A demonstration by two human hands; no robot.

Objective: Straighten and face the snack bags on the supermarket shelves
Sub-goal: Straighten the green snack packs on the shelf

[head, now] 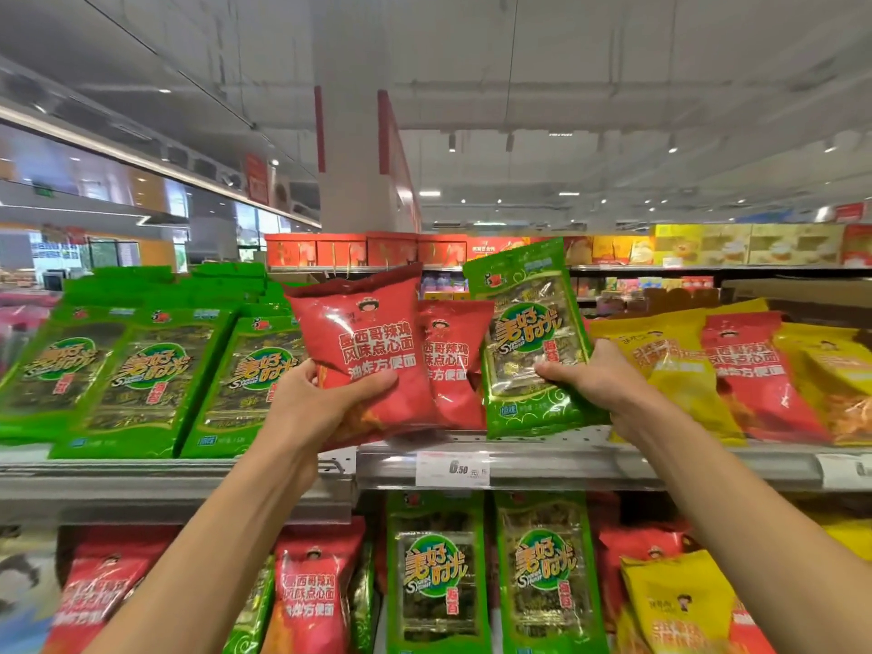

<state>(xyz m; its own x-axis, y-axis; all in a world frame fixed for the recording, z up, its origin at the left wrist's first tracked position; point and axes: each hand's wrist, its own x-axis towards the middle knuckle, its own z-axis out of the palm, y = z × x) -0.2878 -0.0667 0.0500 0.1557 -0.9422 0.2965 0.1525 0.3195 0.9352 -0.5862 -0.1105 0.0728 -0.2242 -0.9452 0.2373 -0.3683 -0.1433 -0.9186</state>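
Observation:
My left hand (314,398) grips a red snack bag (363,337) by its lower left corner and holds it up in front of the top shelf, tilted a little left. My right hand (599,377) grips a green seaweed bag (533,332) at its right edge, thumb across the front, and holds it upright with its bottom near the shelf (566,460). Between the two bags a second red bag (450,361) stands on the shelf, partly hidden behind the held red one.
Green seaweed bags (141,375) lean in a row at the top shelf's left. Yellow and red bags (736,370) lean at its right. A price tag (453,468) hangs on the shelf rail. The lower shelf holds mixed red, green and yellow bags (439,573).

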